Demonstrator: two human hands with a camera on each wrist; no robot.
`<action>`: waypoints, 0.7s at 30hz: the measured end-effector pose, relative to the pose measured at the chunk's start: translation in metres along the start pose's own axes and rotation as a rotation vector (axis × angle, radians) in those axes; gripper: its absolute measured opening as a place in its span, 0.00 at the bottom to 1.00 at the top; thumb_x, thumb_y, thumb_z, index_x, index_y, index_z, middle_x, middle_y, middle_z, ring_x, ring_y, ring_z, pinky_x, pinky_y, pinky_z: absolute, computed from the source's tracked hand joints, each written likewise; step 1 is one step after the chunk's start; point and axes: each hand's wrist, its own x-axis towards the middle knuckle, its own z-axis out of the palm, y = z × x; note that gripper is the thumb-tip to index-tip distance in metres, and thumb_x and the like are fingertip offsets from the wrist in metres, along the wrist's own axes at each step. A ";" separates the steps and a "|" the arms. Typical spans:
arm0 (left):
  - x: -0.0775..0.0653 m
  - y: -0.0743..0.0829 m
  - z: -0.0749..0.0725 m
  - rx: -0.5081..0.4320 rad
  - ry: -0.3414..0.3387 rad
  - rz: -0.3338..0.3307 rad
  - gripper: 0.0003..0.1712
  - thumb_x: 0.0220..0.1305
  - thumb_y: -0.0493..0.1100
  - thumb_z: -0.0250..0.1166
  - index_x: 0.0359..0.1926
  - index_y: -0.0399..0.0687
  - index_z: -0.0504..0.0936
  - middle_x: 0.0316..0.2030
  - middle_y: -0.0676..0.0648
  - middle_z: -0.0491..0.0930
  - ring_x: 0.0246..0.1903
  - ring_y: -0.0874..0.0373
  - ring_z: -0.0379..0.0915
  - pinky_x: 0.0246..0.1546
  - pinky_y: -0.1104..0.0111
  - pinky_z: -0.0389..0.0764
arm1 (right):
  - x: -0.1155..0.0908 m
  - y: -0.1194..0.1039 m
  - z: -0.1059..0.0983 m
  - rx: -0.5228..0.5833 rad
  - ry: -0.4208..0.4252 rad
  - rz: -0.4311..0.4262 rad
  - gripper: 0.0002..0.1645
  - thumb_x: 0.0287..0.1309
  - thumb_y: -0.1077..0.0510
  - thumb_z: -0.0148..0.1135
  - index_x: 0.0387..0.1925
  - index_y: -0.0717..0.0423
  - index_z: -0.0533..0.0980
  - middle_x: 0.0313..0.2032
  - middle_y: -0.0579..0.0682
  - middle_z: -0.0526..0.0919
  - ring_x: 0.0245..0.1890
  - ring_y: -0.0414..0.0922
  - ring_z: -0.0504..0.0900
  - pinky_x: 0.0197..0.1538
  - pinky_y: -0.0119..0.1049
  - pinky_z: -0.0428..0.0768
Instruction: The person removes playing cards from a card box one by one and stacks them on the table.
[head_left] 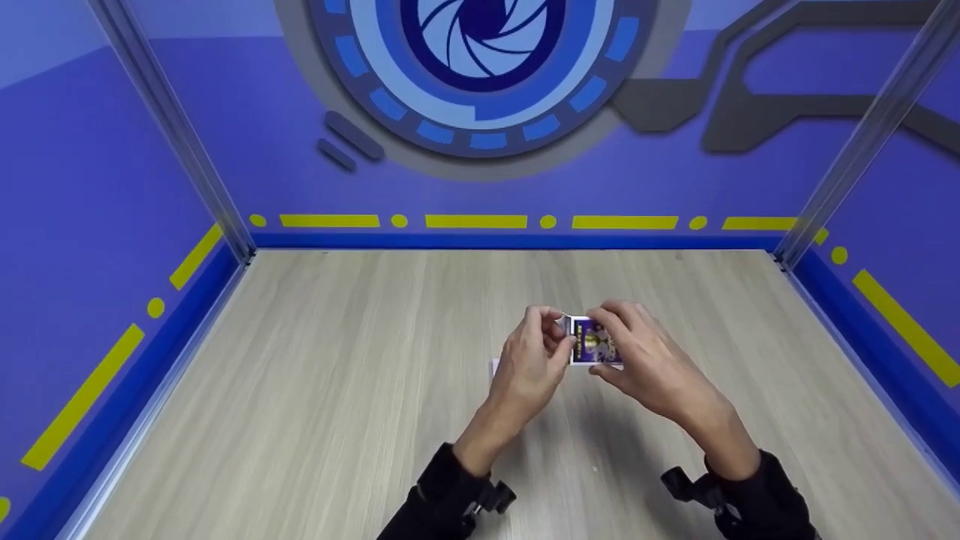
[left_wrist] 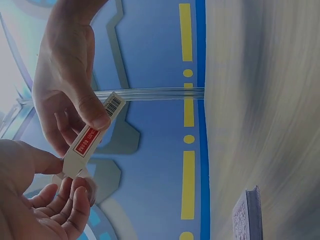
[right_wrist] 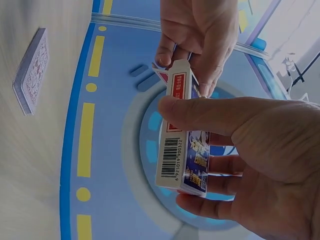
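Note:
A small card box [head_left: 586, 342] with a purple printed face is held above the table between both hands. Its white narrow side, seen in the right wrist view, carries a barcode and a red label [right_wrist: 177, 86]. My right hand [head_left: 654, 364] grips the box by its edges, thumb on the narrow side and fingers opposite. At the other end, where flaps [right_wrist: 161, 73] stand open, my left hand [head_left: 527, 364] pinches the box with thumb and curled fingers. A deck of playing cards [right_wrist: 33, 75] with patterned backs lies on the table, mostly hidden behind my left hand in the head view.
The pale wood-grain table [head_left: 337, 390] is enclosed by blue-purple printed panels [head_left: 225, 135] at the back and both sides. Metal posts [head_left: 180, 135] stand in the rear corners.

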 end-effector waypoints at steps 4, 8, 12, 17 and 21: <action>0.001 -0.004 -0.001 -0.043 -0.018 -0.037 0.19 0.68 0.35 0.70 0.54 0.41 0.73 0.38 0.51 0.77 0.35 0.65 0.74 0.37 0.73 0.80 | -0.001 0.001 0.002 -0.001 -0.004 -0.005 0.45 0.41 0.65 0.86 0.62 0.60 0.73 0.56 0.59 0.75 0.53 0.55 0.75 0.53 0.52 0.79; 0.004 -0.008 -0.001 -0.094 -0.047 -0.090 0.20 0.65 0.34 0.72 0.53 0.40 0.73 0.38 0.50 0.77 0.35 0.64 0.75 0.38 0.73 0.80 | -0.002 0.002 0.004 -0.005 -0.018 -0.004 0.46 0.40 0.64 0.86 0.62 0.61 0.73 0.56 0.60 0.75 0.53 0.55 0.76 0.54 0.53 0.79; 0.004 -0.010 0.001 -0.111 -0.060 -0.138 0.21 0.64 0.34 0.72 0.53 0.40 0.73 0.37 0.51 0.78 0.35 0.64 0.75 0.37 0.73 0.80 | -0.001 0.004 0.006 -0.007 -0.029 -0.009 0.46 0.39 0.64 0.87 0.62 0.61 0.73 0.55 0.60 0.75 0.53 0.56 0.76 0.54 0.53 0.79; 0.002 -0.011 0.004 -0.123 -0.052 -0.181 0.20 0.64 0.34 0.73 0.53 0.41 0.74 0.35 0.52 0.79 0.33 0.65 0.76 0.34 0.74 0.80 | -0.001 0.006 0.008 -0.002 -0.042 -0.011 0.45 0.39 0.64 0.87 0.61 0.61 0.74 0.55 0.60 0.74 0.51 0.55 0.77 0.52 0.52 0.80; 0.002 -0.013 0.004 -0.135 -0.051 -0.212 0.21 0.65 0.34 0.72 0.54 0.41 0.74 0.35 0.52 0.81 0.33 0.65 0.78 0.33 0.73 0.81 | -0.002 0.008 0.009 -0.001 -0.057 0.002 0.45 0.41 0.63 0.86 0.62 0.61 0.73 0.55 0.60 0.74 0.51 0.55 0.77 0.52 0.52 0.80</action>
